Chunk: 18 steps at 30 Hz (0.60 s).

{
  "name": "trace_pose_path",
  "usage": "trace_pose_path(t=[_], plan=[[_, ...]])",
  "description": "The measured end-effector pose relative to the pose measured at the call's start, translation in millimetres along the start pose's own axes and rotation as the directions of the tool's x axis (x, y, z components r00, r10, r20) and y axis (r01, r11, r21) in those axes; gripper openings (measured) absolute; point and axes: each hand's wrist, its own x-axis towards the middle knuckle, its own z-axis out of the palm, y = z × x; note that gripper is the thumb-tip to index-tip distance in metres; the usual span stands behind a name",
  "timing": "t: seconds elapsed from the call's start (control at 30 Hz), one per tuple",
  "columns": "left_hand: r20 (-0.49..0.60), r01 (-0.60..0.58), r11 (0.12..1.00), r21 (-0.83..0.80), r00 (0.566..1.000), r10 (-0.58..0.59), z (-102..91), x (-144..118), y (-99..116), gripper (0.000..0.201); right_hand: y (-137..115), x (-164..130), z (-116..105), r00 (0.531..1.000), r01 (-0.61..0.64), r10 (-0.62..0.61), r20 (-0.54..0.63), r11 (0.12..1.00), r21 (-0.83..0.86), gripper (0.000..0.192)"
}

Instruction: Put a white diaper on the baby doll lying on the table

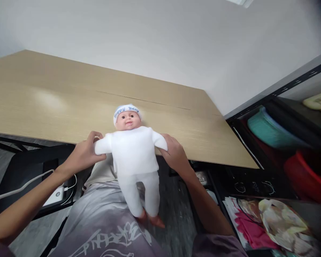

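Note:
A baby doll [135, 151] with a white cloth body and a white cap [126, 108] with blue lettering is held face up in front of me. Its head and chest are over the near edge of the wooden table [69, 96], while its legs hang past that edge above my lap. My left hand [87, 151] is closed around the end of the doll's arm on the left. On the other side, my right hand [173, 151] grips the opposite arm, its fingers partly hidden behind it. Brown feet [156, 220] show at the ends of the legs.
A black chair [29, 167] stands at the left, with a white device [55, 196] and a cable on it. At the right is a dark shelf rack with a teal basin [270, 130], a red basin [307, 175], pink cloth [251, 228] and a plastic bag [283, 221].

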Motion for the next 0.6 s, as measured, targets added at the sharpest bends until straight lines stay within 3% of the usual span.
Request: trace_pose_path(t=[0.17,0.33,0.43,0.6], plan=[[-0.006,-0.043,0.975,0.219,0.999,0.045,-5.6,48.9,6.0,0.059,35.3,16.8,22.3,0.996,-0.075,0.070,-0.053,0.993,-0.096,0.036],[-0.052,-0.036,0.948,0.316,0.997,0.055,0.1,82.5,0.9,0.052,55.0,38.8,42.2,0.987,-0.121,0.100,-0.122,0.976,-0.183,0.043],[-0.102,-0.049,0.934,0.355,0.991,0.090,7.6,105.2,-6.3,0.058,62.3,58.5,53.8,0.985,-0.137,0.114,-0.132,0.973,-0.187,0.045],[-0.206,0.054,0.946,0.320,0.978,0.014,19.3,145.3,-16.1,0.075,77.6,95.6,72.3,0.986,-0.131,0.106,-0.130,0.970,-0.204,0.045]])
